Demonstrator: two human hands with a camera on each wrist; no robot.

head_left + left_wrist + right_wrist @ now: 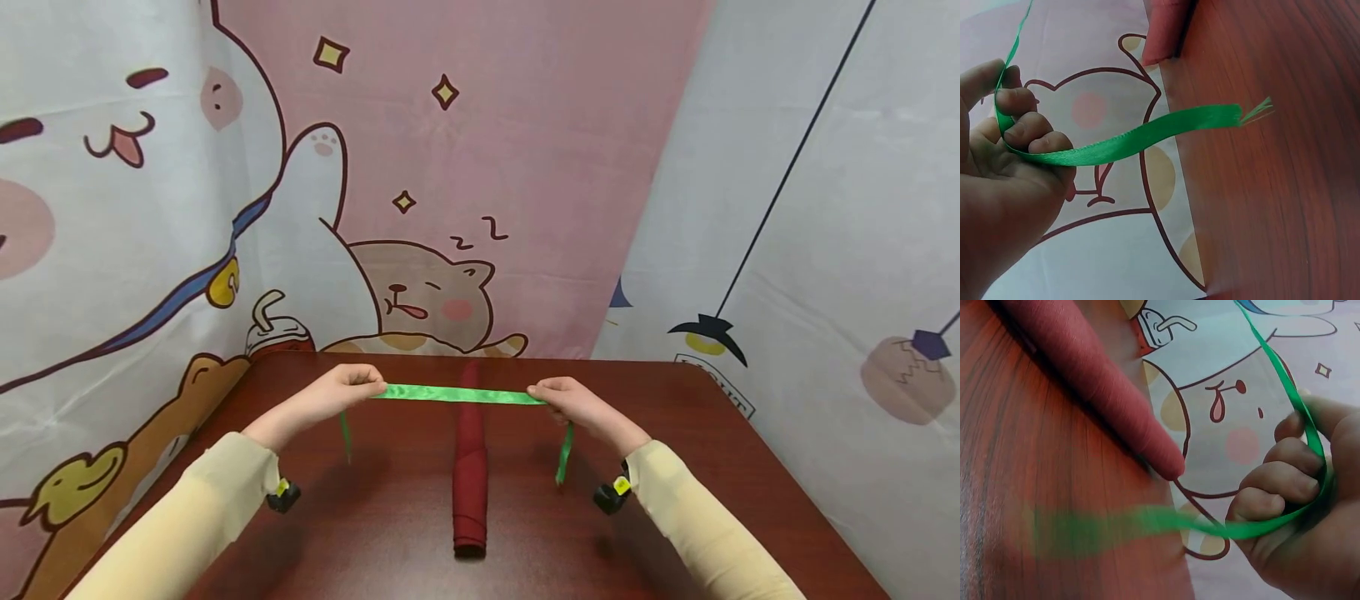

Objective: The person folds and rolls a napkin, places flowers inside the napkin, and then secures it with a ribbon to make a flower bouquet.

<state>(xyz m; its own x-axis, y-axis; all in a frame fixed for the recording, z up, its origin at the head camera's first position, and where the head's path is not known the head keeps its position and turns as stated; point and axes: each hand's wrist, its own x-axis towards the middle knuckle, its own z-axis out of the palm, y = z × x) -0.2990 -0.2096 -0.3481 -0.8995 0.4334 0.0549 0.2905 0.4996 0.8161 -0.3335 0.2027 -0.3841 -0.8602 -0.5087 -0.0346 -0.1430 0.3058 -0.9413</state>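
A green ribbon [457,394] stretches nearly level between both hands, above a rolled dark red cloth [470,483] that lies lengthwise on the table. My left hand [352,388] pinches the ribbon toward one end, and in the left wrist view the frayed tail [1210,117] trails out past the curled fingers. On the other side my right hand [566,400] pinches it too, its tail [565,454] hanging below the hand. The right wrist view shows that tail blurred, with the fingers curled round the ribbon.
The brown wooden table [390,517] reaches back to a wall hanging [555,208] printed with cartoon animals. Small black wrist cameras sit beneath both cream sleeves [187,508]. The roll's far end lies near the table's back edge.
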